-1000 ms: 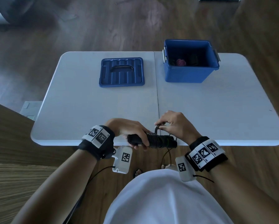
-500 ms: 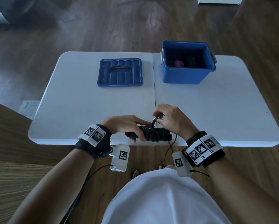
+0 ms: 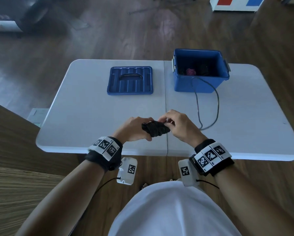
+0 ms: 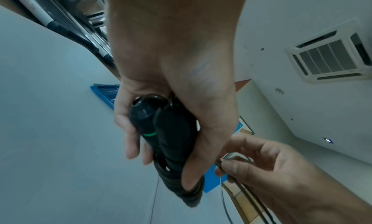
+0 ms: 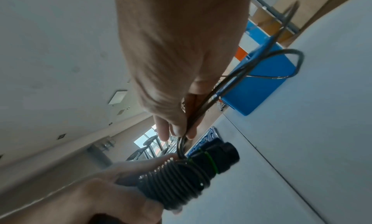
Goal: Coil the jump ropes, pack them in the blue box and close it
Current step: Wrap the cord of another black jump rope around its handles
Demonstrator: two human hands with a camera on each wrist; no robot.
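My left hand (image 3: 134, 128) grips the two black handles of a jump rope (image 3: 155, 128) held together, with the cord wound tightly around them (image 5: 181, 179). My right hand (image 3: 178, 124) pinches the remaining cord (image 5: 199, 114) just beside the bundle. The loose end forms a long loop (image 3: 209, 106) that stretches over the table toward the open blue box (image 3: 200, 82). Inside the box lie dark ropes and a pink one (image 3: 191, 71). The blue lid (image 3: 130, 80) lies flat to the left of the box, handle up.
The white folding table (image 3: 91, 116) has a seam down its middle. Beyond it is wooden floor, with a white cabinet (image 3: 234, 4) at the far right and dark furniture at the far left. A wooden surface (image 3: 15, 150) lies to my left.
Both hands have lifted from the table's near edge and moved forward over the table. The loose cord, which hung below the edge, has swung up into a long loop toward the box.
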